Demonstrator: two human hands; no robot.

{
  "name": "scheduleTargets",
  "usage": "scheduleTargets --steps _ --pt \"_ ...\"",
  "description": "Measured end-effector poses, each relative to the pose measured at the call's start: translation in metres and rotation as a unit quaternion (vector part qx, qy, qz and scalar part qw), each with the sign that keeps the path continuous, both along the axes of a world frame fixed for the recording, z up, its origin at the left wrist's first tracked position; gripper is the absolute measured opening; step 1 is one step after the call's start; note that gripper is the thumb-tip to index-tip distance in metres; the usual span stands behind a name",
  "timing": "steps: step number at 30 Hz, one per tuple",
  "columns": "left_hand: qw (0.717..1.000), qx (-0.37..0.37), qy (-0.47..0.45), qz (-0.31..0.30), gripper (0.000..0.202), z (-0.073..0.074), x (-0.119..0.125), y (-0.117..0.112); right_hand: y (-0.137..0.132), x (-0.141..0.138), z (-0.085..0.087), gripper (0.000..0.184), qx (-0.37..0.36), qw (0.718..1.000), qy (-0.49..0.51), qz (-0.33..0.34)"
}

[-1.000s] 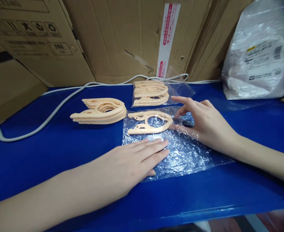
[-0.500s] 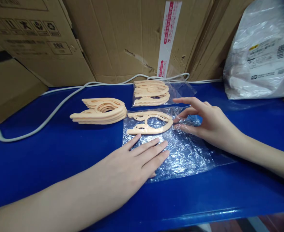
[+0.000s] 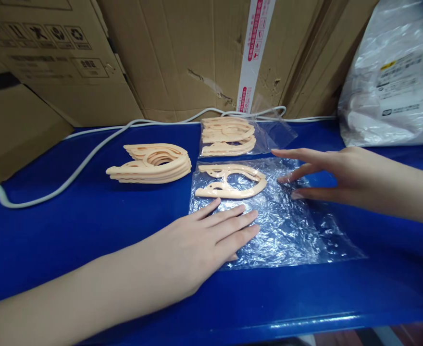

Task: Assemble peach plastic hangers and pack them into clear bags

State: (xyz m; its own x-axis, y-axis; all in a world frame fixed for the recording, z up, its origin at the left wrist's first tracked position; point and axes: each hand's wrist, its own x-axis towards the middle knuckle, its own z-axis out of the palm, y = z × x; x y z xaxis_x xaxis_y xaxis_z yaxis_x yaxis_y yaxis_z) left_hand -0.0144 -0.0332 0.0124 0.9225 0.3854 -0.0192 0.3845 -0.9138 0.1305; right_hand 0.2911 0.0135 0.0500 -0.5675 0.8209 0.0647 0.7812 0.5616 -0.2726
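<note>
My left hand [image 3: 211, 240] lies flat with fingers spread on a clear plastic bag [image 3: 283, 235] on the blue table. Inside the bag, just beyond those fingertips, is a beige folding hanger [image 3: 233, 193]. My right hand [image 3: 327, 173] hovers at the bag's right part, fingers apart and holding nothing; whether its fingertips touch the film I cannot tell. To the left sits a stack of several loose beige folding hangers [image 3: 154, 175]. Behind the bag lies another clear bag with beige folding hangers [image 3: 229, 137] in it.
Cardboard boxes [image 3: 182, 53] stand along the back of the blue table [image 3: 70, 230]. A white cable [image 3: 96, 149] runs in front of them and curves down the left side. A plastic-wrapped white package with a label [image 3: 388, 96] stands at the back right.
My right hand has drawn back to the right from the hanger's rounded end, its fingers spreading. The bag and hanger sit slightly farther right, while my left hand stays flat on the film.
</note>
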Motion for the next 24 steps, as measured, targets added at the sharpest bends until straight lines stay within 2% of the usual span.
scheduleTargets --steps 3,6,12,17,24 --pt "1.0 0.01 -0.028 -0.005 0.045 0.0 0.0 0.001 0.0 0.006 0.002 0.071 -0.012 1.0 -0.016 0.005" --pt "0.997 0.061 -0.054 0.014 0.046 0.004 0.0 0.004 -0.001 0.006 0.003 0.071 -0.014 0.999 -0.028 -0.003" --pt "0.96 0.208 -0.096 0.162 0.05 0.012 -0.012 0.026 -0.004 0.001 0.008 0.071 -0.031 0.996 -0.079 -0.025" --pt "0.955 0.221 -0.052 0.189 0.052 0.007 -0.02 0.044 -0.005 0.002 0.008 0.067 -0.02 0.996 -0.086 -0.005" --pt "0.951 0.234 -0.067 0.193 0.051 0.009 -0.017 0.042 -0.006 0.008 0.005 0.073 -0.021 0.997 -0.08 -0.004"
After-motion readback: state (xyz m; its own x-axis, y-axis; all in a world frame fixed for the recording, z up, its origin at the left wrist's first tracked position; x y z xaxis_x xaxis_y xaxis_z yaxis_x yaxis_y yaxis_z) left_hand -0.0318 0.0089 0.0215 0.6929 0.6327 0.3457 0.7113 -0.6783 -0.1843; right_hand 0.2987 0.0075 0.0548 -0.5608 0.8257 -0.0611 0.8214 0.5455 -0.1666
